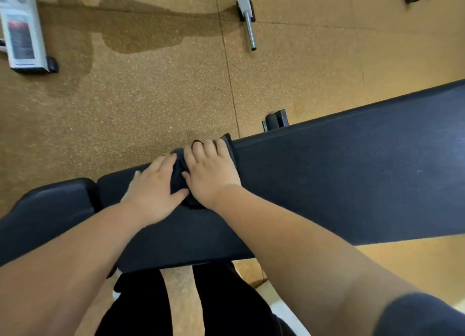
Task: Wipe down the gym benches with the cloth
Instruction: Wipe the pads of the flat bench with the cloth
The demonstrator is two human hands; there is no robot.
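A black padded gym bench (352, 174) runs from the lower left to the right edge, with a separate seat pad (47, 207) at its left end. A dark cloth (180, 174) lies bunched on the bench pad near its far edge. My left hand (153, 189) rests flat on the cloth's left side, fingers straight. My right hand (211, 169) presses on its right side, fingers spread, reaching the pad's far edge. Most of the cloth is hidden under both hands.
Tan rubber floor with a dark wet patch (141, 31) lies beyond the bench. A white machine base (21, 31) stands at the upper left and a white frame with a chrome bar (249, 26) at top centre. The bench's foot (275, 120) shows behind the pad.
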